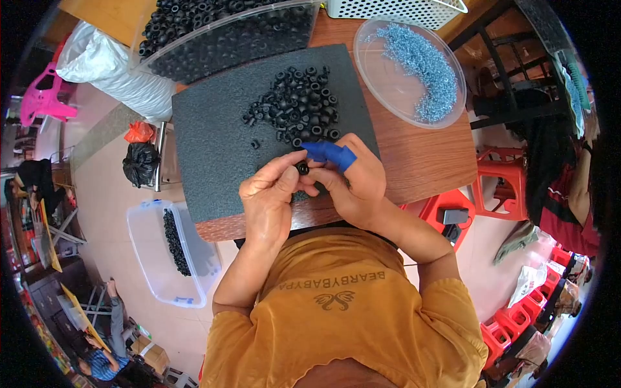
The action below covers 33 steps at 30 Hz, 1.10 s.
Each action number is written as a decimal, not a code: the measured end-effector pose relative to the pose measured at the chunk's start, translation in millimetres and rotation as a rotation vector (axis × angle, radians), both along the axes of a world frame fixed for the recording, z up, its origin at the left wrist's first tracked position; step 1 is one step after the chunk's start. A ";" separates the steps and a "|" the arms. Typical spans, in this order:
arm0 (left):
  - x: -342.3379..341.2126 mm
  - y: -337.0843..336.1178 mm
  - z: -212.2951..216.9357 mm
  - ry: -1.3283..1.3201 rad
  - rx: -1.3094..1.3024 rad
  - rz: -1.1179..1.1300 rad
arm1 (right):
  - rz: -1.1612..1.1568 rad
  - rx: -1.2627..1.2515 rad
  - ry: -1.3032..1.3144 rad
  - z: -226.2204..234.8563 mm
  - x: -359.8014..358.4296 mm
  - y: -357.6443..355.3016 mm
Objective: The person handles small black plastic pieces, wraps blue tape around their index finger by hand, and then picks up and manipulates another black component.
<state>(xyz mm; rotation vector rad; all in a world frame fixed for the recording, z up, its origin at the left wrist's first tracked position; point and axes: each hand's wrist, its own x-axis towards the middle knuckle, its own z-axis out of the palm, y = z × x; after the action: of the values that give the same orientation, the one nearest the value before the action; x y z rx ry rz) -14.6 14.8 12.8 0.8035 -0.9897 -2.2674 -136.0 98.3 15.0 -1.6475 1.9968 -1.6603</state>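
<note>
Nearest is the person's mustard shirt, with a line of dark capital lettering across it and a looping dark emblem just beside the line, both upside down from this view. Beyond it the two hands meet over the near edge of a dark grey mat. The left hand pinches a small black part between thumb and fingers; the right hand curls in close against it, though whether its fingertips grip too I cannot tell. The part is short and round, its hollow end turned up toward the camera, so its long axis seems to run roughly along the line of sight; the fingers hide its exact tilt. A blue covering sits on a right-hand finger and tapers to a point toward the left, just above the part. Farther up the mat lies a heap of similar black pieces, pointing every way, some with holes upward, others on their sides; one loose piece lies left of the heap. The mat rests on a brown wood-grain counter. Toward its far side stand a round clear tray with a curved spread of shiny blue bits, a clear tub full of black pieces, and a white perforated basket.
</note>
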 end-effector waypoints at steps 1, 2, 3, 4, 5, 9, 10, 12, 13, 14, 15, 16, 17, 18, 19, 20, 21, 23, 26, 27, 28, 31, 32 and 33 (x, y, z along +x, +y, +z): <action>0.4 0.6 -1.2 0.004 -0.057 0.000 | 0.009 0.064 -0.084 0.7 0.5 1.5; 1.0 1.2 -2.5 0.008 -0.114 0.000 | 0.010 0.065 -0.084 0.1 1.5 1.8; 1.7 2.2 -4.2 0.008 -0.113 0.002 | 0.021 0.074 -0.255 -1.0 2.7 1.8; 1.8 3.3 -6.2 -0.004 -0.250 0.006 | 0.033 0.084 -0.423 -1.6 3.1 1.7; 1.7 4.5 -7.4 -0.016 -0.388 0.011 | 0.035 0.085 -0.421 -1.5 3.1 2.0; 1.0 9.1 -7.8 0.004 -0.405 0.005 | 0.049 0.144 -0.612 -0.9 1.1 3.9; 1.1 9.9 -7.6 0.018 -0.407 0.001 | 0.042 0.160 -0.598 -0.7 1.3 4.2; 1.4 11.5 -6.0 0.032 -0.409 -0.001 | 0.038 0.161 -0.615 -0.1 2.5 3.8; 1.4 12.3 -4.0 0.002 -0.431 0.000 | 0.031 0.160 -0.633 0.2 2.8 3.5; 1.6 12.7 -2.9 -0.028 -0.453 0.001 | 0.033 0.161 -0.631 1.1 2.5 3.9; 2.3 13.0 -3.9 -0.026 -0.453 0.004 | 0.045 0.172 -0.672 2.3 1.7 4.7; 2.5 13.2 -6.1 -0.018 -0.452 0.006 | 0.056 0.182 -0.712 3.3 0.6 5.2; 2.5 12.9 -7.2 -0.010 -0.452 0.009 | 0.056 0.182 -0.708 1.8 0.0 5.3; 2.3 12.1 -6.5 -0.006 -0.451 0.010 | 0.070 0.138 -0.815 -1.3 -0.4 5.4; 2.2 11.2 -5.1 0.017 -0.294 0.025 | 0.086 0.093 -0.922 -2.6 -1.2 5.6; 2.4 10.1 -3.9 0.040 -0.136 0.038 | 0.087 0.095 -0.918 -1.5 -4.8 6.5; 3.3 8.7 -3.2 0.044 -0.135 0.040 | 0.148 0.080 -1.079 0.4 -10.5 7.8; 5.4 6.3 -3.1 0.050 -0.089 0.017 | 0.202 0.065 -1.238 4.4 -15.2 8.5; 6.7 5.0 -0.9 0.042 -0.086 -0.005 | 0.231 0.097 -1.534 6.9 -16.3 7.2; 6.8 5.2 -0.5 0.044 -0.083 -0.004 | 0.305 0.088 -1.609 3.2 -16.5 6.9; 7.0 5.0 -0.5 0.048 -0.072 -0.008 | 0.380 0.079 -1.683 0.5 -16.5 6.4; 8.0 4.7 -0.5 0.057 -0.053 -0.011 | 0.496 -0.020 -1.803 -0.6 -15.9 5.7; 8.2 4.7 -0.5 0.061 -0.047 -0.013 | 0.495 -0.016 -1.802 0.3 -15.8 5.6; 8.4 4.6 -0.5 0.062 -0.045 -0.011 | 0.518 -0.042 -1.826 1.9 -15.7 5.4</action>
<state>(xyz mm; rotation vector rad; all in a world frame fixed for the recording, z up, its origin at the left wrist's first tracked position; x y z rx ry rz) -6.2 19.4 12.3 0.7062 -1.0151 -2.2569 -151.7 103.7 16.9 -0.0790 0.5107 -1.6834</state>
